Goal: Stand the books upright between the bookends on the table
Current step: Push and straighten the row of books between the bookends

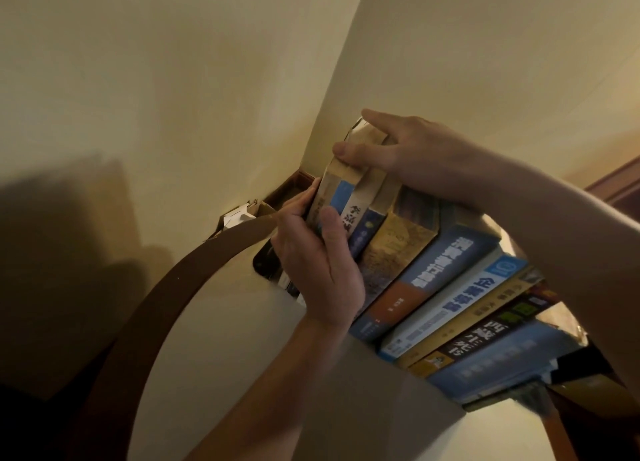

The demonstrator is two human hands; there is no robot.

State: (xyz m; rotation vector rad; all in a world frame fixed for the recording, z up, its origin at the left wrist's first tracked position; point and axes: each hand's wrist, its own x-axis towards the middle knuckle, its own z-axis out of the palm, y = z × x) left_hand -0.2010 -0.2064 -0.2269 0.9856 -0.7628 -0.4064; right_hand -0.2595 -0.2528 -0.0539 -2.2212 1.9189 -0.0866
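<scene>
Left hand (318, 266) comes up from the bottom edge, nearest us, and it's wrapped round the end book (341, 192): thumb flat on the spine, fingers (308, 192) curled behind the cover. Right hand (408, 149) reaches over from the side and pinches the top of that same book, thumb in front, forefinger hooked over the top edge.

So we're at the closing stage, by the look of it: the last book is being seated at the far end of the row of books (450, 287). That row stands on the round white table (242, 339), spines toward us, packed side by side, blue, white, yellow and black among them. Just past the held book sits a black bookend (263, 263), partly hidden by the hand. Whether the book's foot is down on the table, I can't tell.

Next move calls for pressing the book square against its neighbour, then sliding the bookend tight to it so nothing leans. The worn, taped top suggests a gentle grip.
</scene>
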